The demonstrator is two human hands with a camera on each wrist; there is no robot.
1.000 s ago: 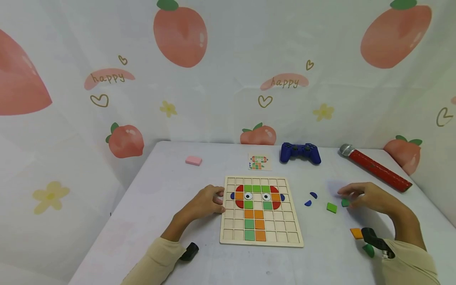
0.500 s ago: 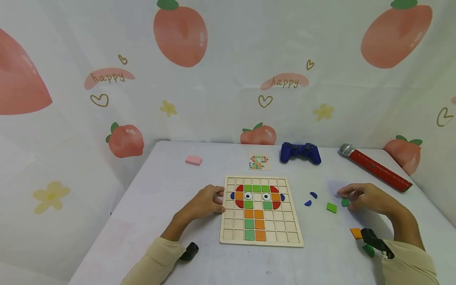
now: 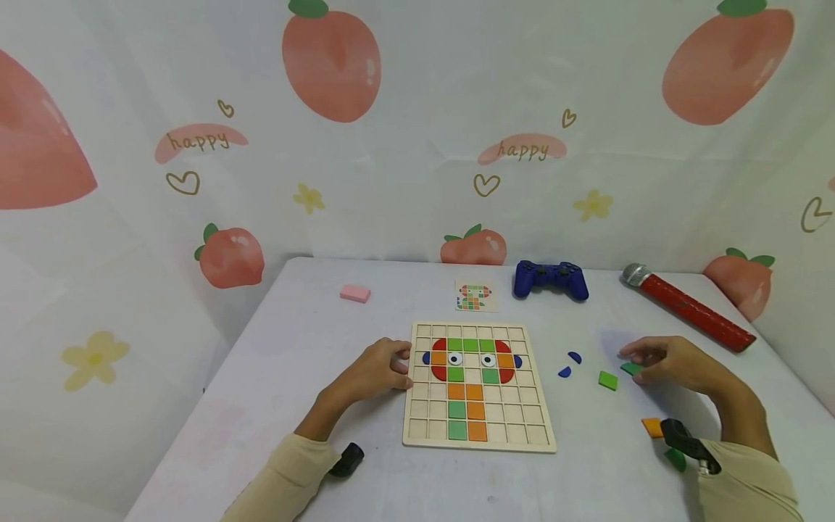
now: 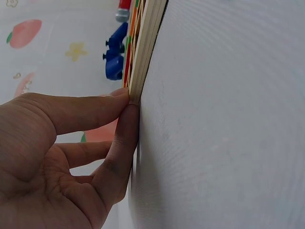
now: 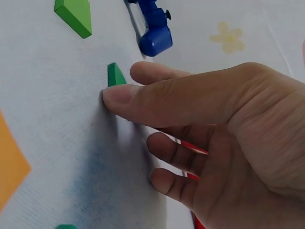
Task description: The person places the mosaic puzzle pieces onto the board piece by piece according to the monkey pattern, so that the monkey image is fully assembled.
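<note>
Expect from the small green piece (image 3: 630,369), on the right of the table (image 3: 326,333) and well apart from the board (image 3: 479,449), little weight and no give; judge it stiff, hard to break, perhaps smooth enough to skid when pushed from one side. Best take hold by opposite edges, thumb against forefinger, rather than by the flat face. On the right hand (image 3: 678,366), see the thumb overlapping the piece and the forefinger close by on the far side; cannot tell whether clamped on it.

Just left of it, see a light green square (image 3: 608,380); farther left, two blue half-rounds (image 3: 565,372). Nearer and to the right, find an orange piece (image 3: 651,428).

On the left hand (image 3: 375,373), note thumb and finger clamped on the board's left edge. Judge the board flat, stiff and easy to steady there.

At the far side, see a picture card (image 3: 477,296), a blue game controller (image 3: 551,280) and a red microphone (image 3: 691,308).

Compared with half a second ago, notice a narrower, more turned look to the green piece and a slightly smaller gap from thumb to forefinger. On the left, detect no change.
</note>
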